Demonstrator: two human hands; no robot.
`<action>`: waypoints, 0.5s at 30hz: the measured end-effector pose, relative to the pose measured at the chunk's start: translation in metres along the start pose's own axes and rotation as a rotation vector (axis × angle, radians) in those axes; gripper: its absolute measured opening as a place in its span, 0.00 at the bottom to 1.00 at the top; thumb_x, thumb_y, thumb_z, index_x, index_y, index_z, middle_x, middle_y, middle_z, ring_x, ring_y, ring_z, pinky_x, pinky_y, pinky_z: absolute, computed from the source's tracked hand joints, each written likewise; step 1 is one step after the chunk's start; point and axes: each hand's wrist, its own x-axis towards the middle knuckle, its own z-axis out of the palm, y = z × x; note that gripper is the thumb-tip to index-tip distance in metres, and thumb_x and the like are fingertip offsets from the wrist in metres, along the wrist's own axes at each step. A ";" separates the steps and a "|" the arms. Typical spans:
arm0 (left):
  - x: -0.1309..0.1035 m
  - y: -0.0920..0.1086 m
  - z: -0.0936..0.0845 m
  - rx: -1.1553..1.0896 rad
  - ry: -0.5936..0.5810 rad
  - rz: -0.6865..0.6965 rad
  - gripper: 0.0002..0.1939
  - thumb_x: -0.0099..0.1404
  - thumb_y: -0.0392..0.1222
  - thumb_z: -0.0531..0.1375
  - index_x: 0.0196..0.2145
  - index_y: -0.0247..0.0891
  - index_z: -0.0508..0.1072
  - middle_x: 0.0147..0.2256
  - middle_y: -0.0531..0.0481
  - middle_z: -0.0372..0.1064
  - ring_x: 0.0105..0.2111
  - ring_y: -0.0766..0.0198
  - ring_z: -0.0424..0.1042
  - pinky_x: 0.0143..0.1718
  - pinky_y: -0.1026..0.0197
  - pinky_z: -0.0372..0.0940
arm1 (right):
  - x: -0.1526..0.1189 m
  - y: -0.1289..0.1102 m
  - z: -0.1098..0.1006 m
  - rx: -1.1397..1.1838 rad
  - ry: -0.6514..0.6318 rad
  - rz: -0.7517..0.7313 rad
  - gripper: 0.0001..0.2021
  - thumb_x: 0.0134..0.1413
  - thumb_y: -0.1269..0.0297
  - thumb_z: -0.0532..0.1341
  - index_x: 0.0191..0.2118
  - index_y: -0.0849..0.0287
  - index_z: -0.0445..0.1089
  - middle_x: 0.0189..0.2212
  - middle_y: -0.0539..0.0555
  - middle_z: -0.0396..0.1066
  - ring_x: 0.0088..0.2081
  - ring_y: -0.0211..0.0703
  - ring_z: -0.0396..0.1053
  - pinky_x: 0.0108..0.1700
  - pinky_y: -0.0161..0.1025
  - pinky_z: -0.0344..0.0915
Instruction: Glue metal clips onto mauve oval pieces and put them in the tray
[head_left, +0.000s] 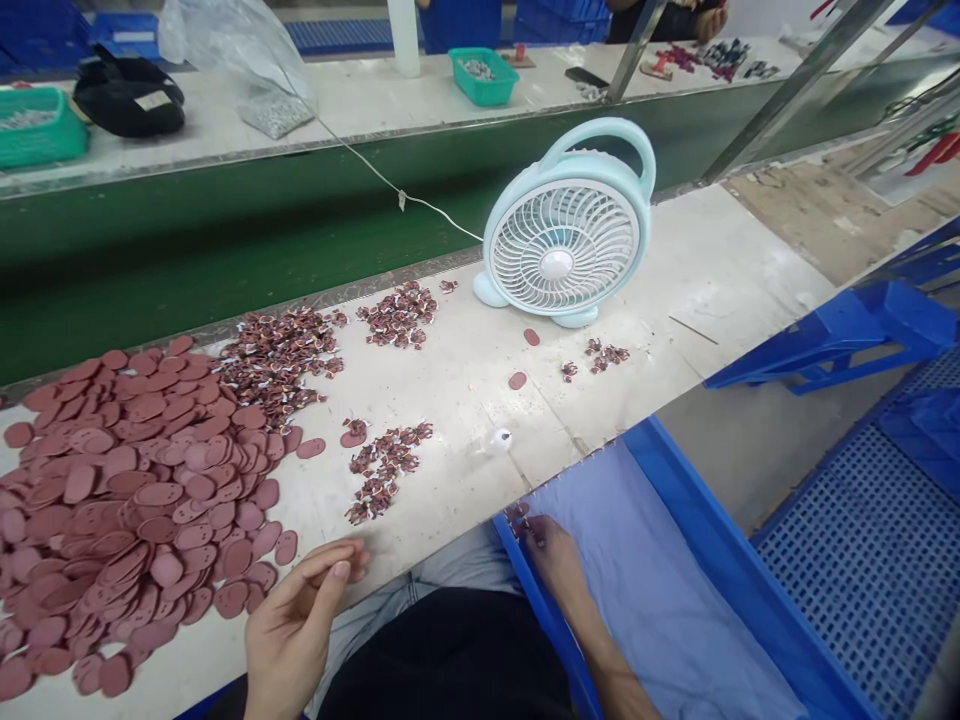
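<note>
Pinching a few small dark-red pieces against the blue tray's lilac lining, the right hand sits at five o'clock from the one fan. At nine o'clock, the left hand, fingers loosely curled and holding nothing, hovers beside one heap of uncountable pink oval tags.

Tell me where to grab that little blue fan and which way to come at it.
Take the fan by the arched handle on top, coming down from above. The handle is an open loop that fingers can likely wrap through, the fan stands upright on its feet, and the front grille offers no good hold.
</note>
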 end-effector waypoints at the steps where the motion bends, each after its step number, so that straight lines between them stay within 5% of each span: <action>1: 0.000 0.000 0.000 0.002 0.001 -0.006 0.23 0.58 0.54 0.78 0.39 0.31 0.86 0.46 0.38 0.83 0.38 0.58 0.86 0.43 0.63 0.85 | -0.001 -0.003 -0.002 0.002 -0.013 0.013 0.12 0.74 0.62 0.62 0.52 0.64 0.79 0.46 0.59 0.80 0.47 0.48 0.77 0.53 0.46 0.67; 7: 0.000 0.004 0.001 -0.020 0.042 -0.128 0.31 0.52 0.62 0.80 0.38 0.28 0.85 0.47 0.37 0.82 0.38 0.59 0.86 0.43 0.63 0.84 | -0.008 -0.025 -0.025 0.058 0.020 0.050 0.16 0.68 0.57 0.64 0.49 0.65 0.80 0.44 0.62 0.80 0.43 0.51 0.75 0.50 0.47 0.64; 12: -0.002 -0.003 -0.001 -0.036 0.006 -0.274 0.32 0.48 0.65 0.81 0.37 0.32 0.87 0.50 0.38 0.80 0.42 0.58 0.85 0.42 0.64 0.84 | -0.014 -0.060 -0.056 0.273 0.067 -0.056 0.31 0.65 0.34 0.59 0.38 0.62 0.80 0.37 0.62 0.80 0.41 0.57 0.78 0.47 0.49 0.69; 15: -0.008 -0.007 0.006 -0.007 -0.018 -0.278 0.29 0.50 0.66 0.79 0.35 0.37 0.88 0.49 0.41 0.80 0.41 0.61 0.82 0.39 0.66 0.80 | -0.012 -0.078 -0.065 0.415 0.052 -0.139 0.31 0.60 0.31 0.64 0.36 0.59 0.79 0.30 0.60 0.76 0.32 0.53 0.75 0.36 0.45 0.69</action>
